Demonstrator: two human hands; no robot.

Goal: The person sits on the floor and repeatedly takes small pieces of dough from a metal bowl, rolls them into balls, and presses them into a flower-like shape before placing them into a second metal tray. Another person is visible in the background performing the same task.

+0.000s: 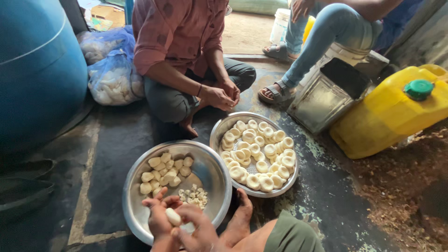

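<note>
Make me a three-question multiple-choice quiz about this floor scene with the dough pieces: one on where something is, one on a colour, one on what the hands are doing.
1. Where does the steel bowl lie relative to the steel plate of cup-shaped pieces?
A. to its left, nearer the camera
B. on top of it
C. behind the jerrycan

2. What colour is the cap of the yellow jerrycan?
A. red
B. green
C. white

3. What are the wearer's left hand and right hand doing?
A. resting flat on the floor
B. lifting the bowl
C. holding a pale dough piece between them

Answers:
1. A, the bowl sits left of the plate and closer to the wearer.
2. B, the round cap is green.
3. C, both hands close around one pale piece above the bowl's rim.
</note>
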